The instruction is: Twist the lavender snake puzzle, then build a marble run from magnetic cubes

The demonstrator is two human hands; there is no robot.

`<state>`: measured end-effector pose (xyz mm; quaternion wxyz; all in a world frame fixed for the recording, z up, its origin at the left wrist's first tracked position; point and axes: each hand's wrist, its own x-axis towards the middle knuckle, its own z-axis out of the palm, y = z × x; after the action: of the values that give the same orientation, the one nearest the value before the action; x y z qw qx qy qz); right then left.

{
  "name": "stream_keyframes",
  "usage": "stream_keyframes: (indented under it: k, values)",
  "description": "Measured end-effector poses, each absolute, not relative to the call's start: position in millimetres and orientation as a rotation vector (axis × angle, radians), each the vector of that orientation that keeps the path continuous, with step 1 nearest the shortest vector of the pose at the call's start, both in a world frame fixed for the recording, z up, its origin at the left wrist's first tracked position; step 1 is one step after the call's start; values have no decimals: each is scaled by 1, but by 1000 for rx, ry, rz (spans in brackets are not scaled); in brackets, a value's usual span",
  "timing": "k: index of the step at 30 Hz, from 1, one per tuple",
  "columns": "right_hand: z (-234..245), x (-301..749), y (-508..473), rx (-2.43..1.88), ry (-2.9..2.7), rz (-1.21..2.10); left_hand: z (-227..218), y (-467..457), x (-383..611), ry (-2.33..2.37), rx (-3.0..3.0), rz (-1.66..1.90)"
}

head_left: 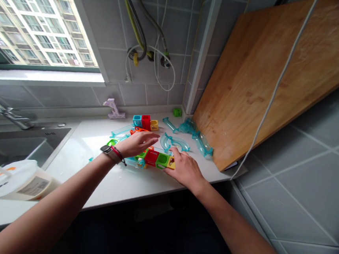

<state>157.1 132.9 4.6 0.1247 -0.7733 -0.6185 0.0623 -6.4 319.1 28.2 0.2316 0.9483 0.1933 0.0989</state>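
My right hand (186,168) is closed around the right end of a row of toy blocks, with thumb and fingers on the yellow block (171,162). A green block (162,160) and a red block (151,157) join it to the left in the same row. My left hand (140,142), palm down with fingers stretched out, is over the row's left part and hides some of it. Whether it touches the blocks I cannot tell. Behind it stands another group with a red block (146,122). A clear teal curved track (175,143) lies just beyond my hands.
More teal track pieces (202,143) lie near a wooden board (269,72) leaning at right, with a white cable across it. A purple toy piece (115,109) and a green piece (177,112) stand by the wall. At left are a sink (63,137) and a lidded cup (30,184).
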Motion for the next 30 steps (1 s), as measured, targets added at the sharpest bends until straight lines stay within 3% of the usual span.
stream_keyframes:
  k: [6,30]
  values:
    - [3,157,131,-2224,-1777,175,8,321,40,306,2666,-59]
    - [3,159,134,-2240,-1773,214,13,315,28,366,2548,-42]
